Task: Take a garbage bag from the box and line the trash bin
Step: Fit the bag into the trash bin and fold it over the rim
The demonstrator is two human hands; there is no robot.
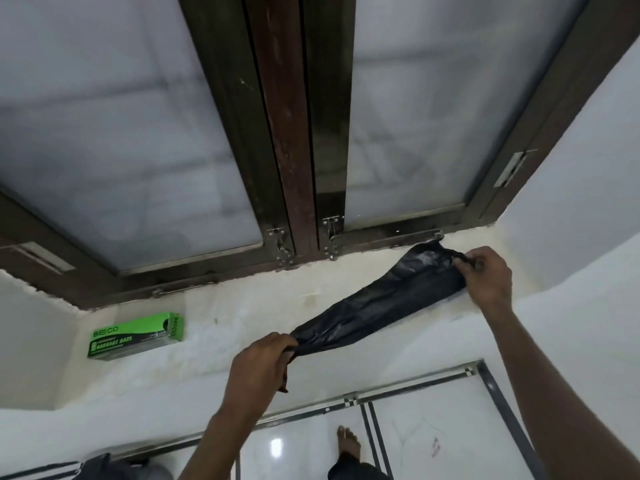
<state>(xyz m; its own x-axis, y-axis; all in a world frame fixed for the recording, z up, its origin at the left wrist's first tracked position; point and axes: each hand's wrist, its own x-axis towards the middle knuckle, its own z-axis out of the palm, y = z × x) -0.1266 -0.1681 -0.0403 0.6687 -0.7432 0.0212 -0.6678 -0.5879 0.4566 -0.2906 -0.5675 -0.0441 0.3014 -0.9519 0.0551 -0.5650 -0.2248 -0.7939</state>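
A black garbage bag (381, 299), still folded into a long strip, stretches diagonally over the white window sill (242, 327). My left hand (263, 362) pinches its lower left end. My right hand (488, 275) grips its upper right end near the window frame. The green garbage bag box (135, 336) lies on the sill to the left, well apart from both hands. No trash bin shows clearly in view.
A dark wooden window frame (294, 133) with frosted panes and metal latches (280, 247) rises behind the sill. Below are a white tiled floor with dark border lines (502, 403), my bare foot (348, 445), and a dark object at the bottom left edge (100, 467).
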